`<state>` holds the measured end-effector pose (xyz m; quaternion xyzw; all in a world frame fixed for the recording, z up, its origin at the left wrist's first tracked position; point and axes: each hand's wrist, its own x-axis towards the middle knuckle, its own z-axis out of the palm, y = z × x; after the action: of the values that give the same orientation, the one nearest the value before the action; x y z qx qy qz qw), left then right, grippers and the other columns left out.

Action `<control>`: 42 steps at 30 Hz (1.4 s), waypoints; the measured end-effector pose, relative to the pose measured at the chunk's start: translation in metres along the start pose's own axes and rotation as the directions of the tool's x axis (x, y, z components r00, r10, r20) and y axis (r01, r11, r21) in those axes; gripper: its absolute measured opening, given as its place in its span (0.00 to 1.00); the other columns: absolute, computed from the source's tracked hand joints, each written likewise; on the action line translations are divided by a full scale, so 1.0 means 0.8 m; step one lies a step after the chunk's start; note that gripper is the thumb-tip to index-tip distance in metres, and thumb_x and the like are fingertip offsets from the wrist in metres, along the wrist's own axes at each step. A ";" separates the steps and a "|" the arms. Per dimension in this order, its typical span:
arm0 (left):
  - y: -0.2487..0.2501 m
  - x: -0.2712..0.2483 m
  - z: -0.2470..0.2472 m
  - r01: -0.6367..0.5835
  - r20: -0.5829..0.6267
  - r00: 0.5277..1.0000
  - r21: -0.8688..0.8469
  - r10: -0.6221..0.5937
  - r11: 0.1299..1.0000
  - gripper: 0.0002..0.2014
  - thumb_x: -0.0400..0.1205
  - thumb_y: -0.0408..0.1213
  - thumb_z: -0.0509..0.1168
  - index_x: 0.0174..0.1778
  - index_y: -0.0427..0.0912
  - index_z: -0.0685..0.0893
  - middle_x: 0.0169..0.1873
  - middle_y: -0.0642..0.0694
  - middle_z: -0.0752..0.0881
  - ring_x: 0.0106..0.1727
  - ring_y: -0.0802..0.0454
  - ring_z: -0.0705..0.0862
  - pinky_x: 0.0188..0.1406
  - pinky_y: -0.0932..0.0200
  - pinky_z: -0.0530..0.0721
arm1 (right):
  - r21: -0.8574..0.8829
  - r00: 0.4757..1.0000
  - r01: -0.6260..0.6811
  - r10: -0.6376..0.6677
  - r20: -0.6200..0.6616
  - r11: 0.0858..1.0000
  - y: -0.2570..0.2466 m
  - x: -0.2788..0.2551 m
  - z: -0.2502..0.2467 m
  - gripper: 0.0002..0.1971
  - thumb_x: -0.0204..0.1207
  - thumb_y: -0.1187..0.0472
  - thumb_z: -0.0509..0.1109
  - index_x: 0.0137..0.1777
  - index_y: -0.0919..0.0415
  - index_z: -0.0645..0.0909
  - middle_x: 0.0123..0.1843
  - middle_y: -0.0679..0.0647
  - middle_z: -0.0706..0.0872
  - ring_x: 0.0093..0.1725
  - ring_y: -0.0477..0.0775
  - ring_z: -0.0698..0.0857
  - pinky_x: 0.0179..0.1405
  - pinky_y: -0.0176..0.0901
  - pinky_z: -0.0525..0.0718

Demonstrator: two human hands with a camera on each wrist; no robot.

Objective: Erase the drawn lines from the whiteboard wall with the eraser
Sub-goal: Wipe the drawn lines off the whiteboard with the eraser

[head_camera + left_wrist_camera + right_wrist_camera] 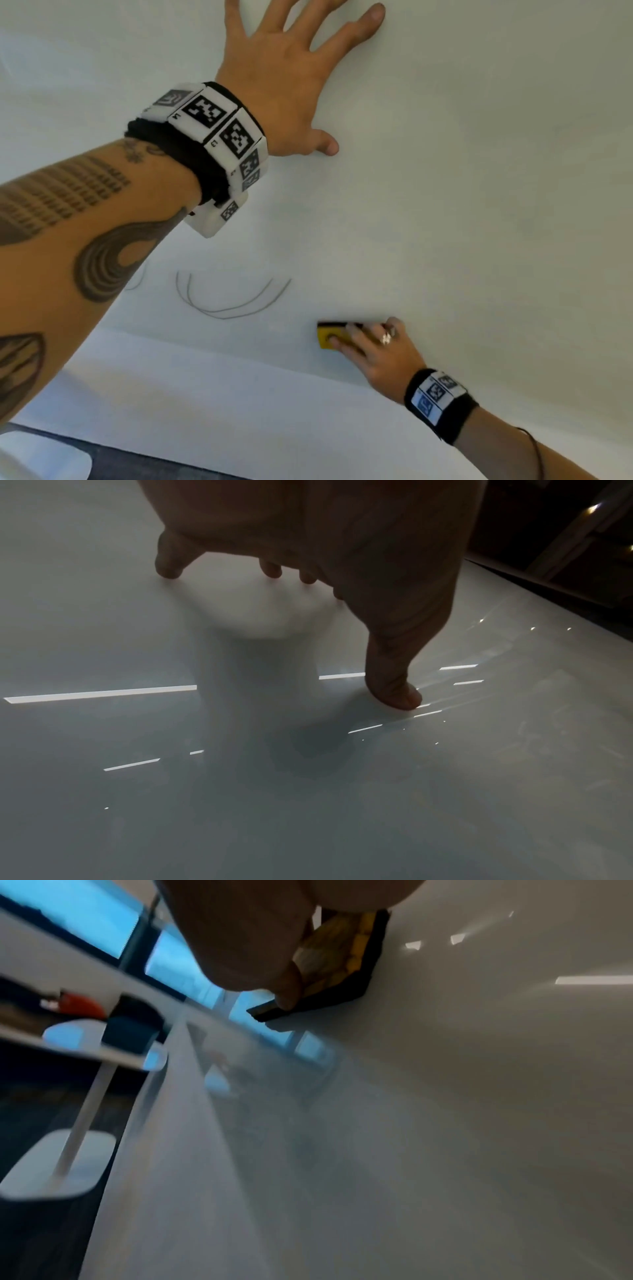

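Two hands: right hand grips eraser.

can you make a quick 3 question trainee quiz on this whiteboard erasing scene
1. True or false: the left hand lies spread on the whiteboard wall.
2. Which hand grips the yellow eraser? A) left B) right hand C) neither
3. Fill in: in the head view, the curved pencil-grey lines lie to the ____ of the eraser.

Key: 1 true; 2 B; 3 left
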<state>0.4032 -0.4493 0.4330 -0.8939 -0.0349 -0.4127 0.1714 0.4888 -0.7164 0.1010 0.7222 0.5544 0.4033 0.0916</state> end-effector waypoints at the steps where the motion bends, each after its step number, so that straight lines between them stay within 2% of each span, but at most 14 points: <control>1: 0.000 0.000 0.000 0.001 -0.003 1.000 -0.004 -0.001 1.000 0.62 0.64 0.70 0.78 0.88 0.63 0.47 0.87 0.45 0.59 0.86 0.35 0.60 0.73 0.13 0.59 | 0.001 0.996 0.036 -0.036 0.082 0.999 -0.003 -0.020 0.004 0.23 0.85 0.63 0.54 0.73 0.49 0.83 0.64 0.57 0.86 0.47 0.62 0.87 0.53 0.59 0.74; 3: 0.001 0.000 0.000 0.008 -0.008 1.000 0.004 -0.008 1.000 0.62 0.64 0.70 0.78 0.88 0.63 0.48 0.87 0.45 0.59 0.85 0.34 0.60 0.72 0.14 0.61 | -0.003 0.993 0.045 -0.044 0.108 0.999 0.005 -0.031 -0.003 0.23 0.85 0.63 0.53 0.72 0.48 0.83 0.63 0.56 0.86 0.47 0.61 0.87 0.53 0.59 0.73; 6: 0.003 0.000 0.000 0.019 -0.007 1.000 -0.003 -0.019 1.000 0.61 0.64 0.68 0.79 0.87 0.62 0.50 0.85 0.43 0.63 0.82 0.32 0.66 0.68 0.18 0.68 | -0.044 0.992 -0.089 0.084 -0.099 0.995 0.032 0.013 -0.038 0.26 0.81 0.66 0.55 0.70 0.46 0.86 0.62 0.56 0.87 0.48 0.61 0.82 0.51 0.58 0.73; 10: 0.002 -0.001 0.001 0.026 -0.013 1.000 0.005 -0.026 1.000 0.59 0.65 0.66 0.80 0.87 0.59 0.53 0.82 0.39 0.68 0.77 0.29 0.71 0.63 0.23 0.72 | -0.025 0.886 -0.349 0.321 -0.334 0.937 0.050 0.082 -0.058 0.30 0.68 0.70 0.61 0.66 0.47 0.90 0.60 0.60 0.90 0.46 0.60 0.75 0.49 0.57 0.69; 14: 0.002 -0.001 0.000 0.032 -0.009 0.999 0.007 -0.031 0.999 0.59 0.64 0.67 0.80 0.87 0.60 0.54 0.81 0.39 0.69 0.75 0.29 0.73 0.62 0.23 0.72 | -0.036 0.980 -0.182 0.179 -0.087 0.983 -0.003 0.003 -0.007 0.27 0.77 0.67 0.58 0.70 0.47 0.87 0.62 0.59 0.89 0.49 0.62 0.79 0.50 0.58 0.72; 17: 0.002 -0.001 0.000 0.022 -0.006 1.000 -0.009 -0.022 1.000 0.58 0.65 0.68 0.79 0.87 0.60 0.53 0.81 0.39 0.69 0.75 0.29 0.73 0.62 0.22 0.72 | -0.097 0.984 -0.090 0.103 0.144 0.991 0.008 -0.085 -0.003 0.28 0.83 0.65 0.50 0.70 0.42 0.85 0.59 0.54 0.91 0.51 0.61 0.78 0.52 0.59 0.72; 20: -0.001 0.001 0.004 0.016 -0.023 1.000 -0.010 -0.016 1.000 0.57 0.65 0.67 0.79 0.86 0.60 0.55 0.80 0.39 0.70 0.75 0.28 0.73 0.63 0.22 0.71 | -0.158 0.977 -0.168 0.185 0.104 0.973 0.051 -0.101 -0.029 0.32 0.79 0.69 0.52 0.69 0.39 0.87 0.58 0.55 0.92 0.51 0.61 0.81 0.51 0.60 0.71; 24: -0.002 0.000 0.009 0.005 -0.030 1.000 -0.050 -0.006 0.999 0.56 0.65 0.68 0.78 0.86 0.61 0.55 0.82 0.41 0.69 0.77 0.30 0.71 0.65 0.21 0.70 | -0.197 0.914 -0.400 0.375 -0.153 0.895 0.081 -0.057 -0.069 0.36 0.65 0.74 0.61 0.65 0.38 0.89 0.58 0.58 0.91 0.47 0.61 0.81 0.50 0.62 0.69; 27: -0.003 -0.001 0.011 -0.023 -0.048 0.999 -0.054 0.021 0.998 0.58 0.65 0.69 0.78 0.87 0.63 0.52 0.84 0.45 0.66 0.82 0.34 0.67 0.70 0.19 0.66 | -0.142 0.846 -0.510 0.464 -0.264 0.848 0.053 -0.016 -0.057 0.33 0.63 0.73 0.65 0.65 0.42 0.88 0.61 0.61 0.88 0.46 0.62 0.77 0.51 0.62 0.68; 31: -0.020 -0.010 0.008 -0.084 -0.069 0.995 -0.088 0.078 0.993 0.57 0.68 0.71 0.74 0.88 0.62 0.52 0.87 0.48 0.60 0.87 0.41 0.61 0.77 0.19 0.57 | -0.084 0.964 -0.255 0.247 -0.092 0.963 -0.038 0.039 0.005 0.32 0.72 0.71 0.59 0.69 0.42 0.87 0.69 0.56 0.82 0.52 0.63 0.83 0.53 0.63 0.71; 33: -0.049 -0.028 0.009 -0.096 -0.100 0.991 -0.094 0.087 0.991 0.54 0.71 0.74 0.68 0.89 0.59 0.52 0.88 0.48 0.59 0.87 0.42 0.59 0.80 0.22 0.55 | -0.045 0.974 -0.212 0.206 -0.096 0.976 -0.054 0.076 0.008 0.31 0.75 0.70 0.58 0.70 0.42 0.86 0.70 0.56 0.82 0.55 0.62 0.82 0.54 0.63 0.71; 37: -0.137 -0.075 0.025 -0.097 -0.093 0.991 0.036 0.100 0.995 0.47 0.78 0.72 0.60 0.89 0.58 0.50 0.89 0.47 0.56 0.88 0.38 0.56 0.81 0.25 0.55 | -0.008 0.815 -0.439 0.394 -0.425 0.899 -0.027 0.196 -0.038 0.31 0.70 0.72 0.57 0.65 0.47 0.90 0.62 0.62 0.89 0.50 0.61 0.78 0.51 0.60 0.68; 39: -0.182 -0.092 0.028 -0.079 -0.062 0.995 0.067 0.083 0.995 0.45 0.79 0.70 0.60 0.89 0.58 0.51 0.89 0.46 0.56 0.87 0.36 0.57 0.81 0.25 0.57 | 0.023 0.758 -0.479 0.427 -0.493 0.878 -0.029 0.229 -0.040 0.30 0.68 0.72 0.60 0.64 0.48 0.91 0.63 0.62 0.86 0.50 0.61 0.77 0.50 0.60 0.68; 42: -0.245 -0.107 0.026 -0.090 -0.039 0.995 0.094 0.094 0.991 0.44 0.80 0.69 0.61 0.88 0.55 0.54 0.88 0.43 0.58 0.87 0.34 0.58 0.80 0.27 0.59 | -0.015 0.855 -0.373 0.337 -0.393 0.928 -0.086 0.208 0.010 0.30 0.72 0.70 0.59 0.68 0.46 0.88 0.68 0.58 0.80 0.54 0.62 0.79 0.52 0.60 0.68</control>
<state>0.3218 -0.2517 0.4106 -0.8766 -0.0089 -0.4213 0.2323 0.4544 -0.5430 0.1358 0.7141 0.3997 0.5713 -0.0620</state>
